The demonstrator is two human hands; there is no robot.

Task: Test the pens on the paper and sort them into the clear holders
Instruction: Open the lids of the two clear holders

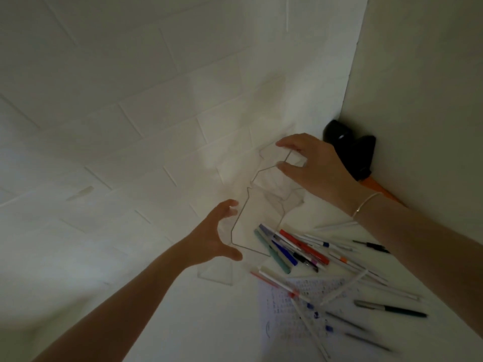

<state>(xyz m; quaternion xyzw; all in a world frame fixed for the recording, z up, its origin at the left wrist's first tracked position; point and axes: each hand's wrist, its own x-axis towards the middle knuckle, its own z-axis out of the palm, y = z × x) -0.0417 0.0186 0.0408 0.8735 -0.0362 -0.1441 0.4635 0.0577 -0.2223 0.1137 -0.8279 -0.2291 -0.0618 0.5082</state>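
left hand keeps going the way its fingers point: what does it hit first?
Likely the near clear holder: the left hand is open, fingers aimed at its left wall. Behind that, the white brick wall. Depth is unclear.

There is one view only, from a wide-angle camera on the person's head. It looks forward and steeply down along both forearms toward a corner where a white brick-pattern wall (130, 105) meets a plain one. The view is tilted, close to the hands, with the counter (214, 325) filling the lower right; edges bend and blur.
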